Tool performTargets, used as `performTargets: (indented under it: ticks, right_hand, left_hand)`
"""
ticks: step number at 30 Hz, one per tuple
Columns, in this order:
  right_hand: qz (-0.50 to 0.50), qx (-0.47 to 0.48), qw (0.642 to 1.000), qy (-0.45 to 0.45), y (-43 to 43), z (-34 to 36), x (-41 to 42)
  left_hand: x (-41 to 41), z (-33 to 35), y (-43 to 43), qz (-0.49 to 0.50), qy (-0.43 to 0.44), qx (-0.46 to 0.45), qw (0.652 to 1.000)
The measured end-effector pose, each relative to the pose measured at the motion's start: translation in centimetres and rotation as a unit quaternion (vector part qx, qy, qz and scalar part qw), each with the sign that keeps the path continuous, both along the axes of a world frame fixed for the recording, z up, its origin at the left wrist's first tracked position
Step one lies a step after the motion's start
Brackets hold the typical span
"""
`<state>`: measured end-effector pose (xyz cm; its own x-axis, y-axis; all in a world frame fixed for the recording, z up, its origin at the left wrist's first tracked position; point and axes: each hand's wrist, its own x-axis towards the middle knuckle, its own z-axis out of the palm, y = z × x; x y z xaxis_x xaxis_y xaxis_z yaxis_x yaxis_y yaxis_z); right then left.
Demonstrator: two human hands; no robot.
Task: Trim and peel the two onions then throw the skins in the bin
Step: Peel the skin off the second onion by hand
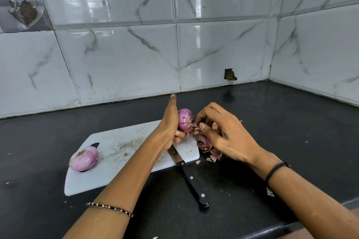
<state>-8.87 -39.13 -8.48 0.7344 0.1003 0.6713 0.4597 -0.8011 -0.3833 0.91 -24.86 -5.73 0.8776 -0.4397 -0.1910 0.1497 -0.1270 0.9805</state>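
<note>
My left hand (169,124) holds a purple onion (185,118) above the right end of the white cutting board (124,147). My right hand (223,132) pinches a strip of dry skin (194,129) that hangs from that onion. A pile of reddish onion skins (207,147) lies under my right hand, at the board's right edge. A second onion (84,158), peeled and pale pink, rests on the board's left end. No bin is in view.
A black-handled knife (191,180) lies with its blade on the board and its handle on the black counter (281,122), pointing toward me. Marble-patterned tiled walls (126,60) stand behind and to the right. The counter's front edge runs at lower right.
</note>
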Motion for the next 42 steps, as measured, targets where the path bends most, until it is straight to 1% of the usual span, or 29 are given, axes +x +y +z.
performTargets:
  ticks: [6,10,16,19,21,24,30,33,36,42]
  right_hand:
    - [-0.027,-0.009,1.0,0.006,-0.4,0.0,0.0]
    - [-0.089,-0.006,0.996,0.012,-0.7,-0.1,0.1]
    - [-0.163,-0.006,0.985,0.056,-0.7,-0.4,0.5]
    - [-0.177,-0.014,0.984,0.031,-0.6,-0.3,0.7]
    - [-0.16,0.019,0.987,0.001,-0.6,-0.2,0.6]
    - [-0.118,0.105,0.987,-0.02,-0.4,0.1,0.5]
    - [-0.041,0.206,0.977,0.024,0.3,0.7,0.1]
    - [-0.024,0.248,0.967,0.061,-0.1,0.6,0.4]
    - [-0.004,0.269,0.959,0.089,-0.2,0.7,0.6]
    - [0.008,0.249,0.962,0.11,0.0,0.6,0.5]
  left_hand:
    - [0.1,0.1,0.0,0.021,0.037,-0.034,0.999]
    - [0.0,0.4,0.1,0.022,0.056,-0.046,0.997]
    - [-0.2,0.3,-0.1,0.003,0.058,-0.04,0.998]
    - [-0.4,0.0,-0.3,-0.011,0.051,-0.035,0.998]
    - [-0.5,-0.2,-0.7,-0.019,0.054,-0.045,0.997]
    - [-0.8,-0.5,-1.1,-0.033,0.068,-0.069,0.995]
    - [-0.8,-0.1,-1.0,-0.078,0.062,-0.054,0.994]
    - [-0.6,0.2,-0.5,-0.133,0.055,-0.042,0.989]
    - [-0.8,0.4,0.0,-0.178,0.04,-0.026,0.983]
    - [-1.4,0.3,0.1,-0.216,0.022,-0.024,0.976]
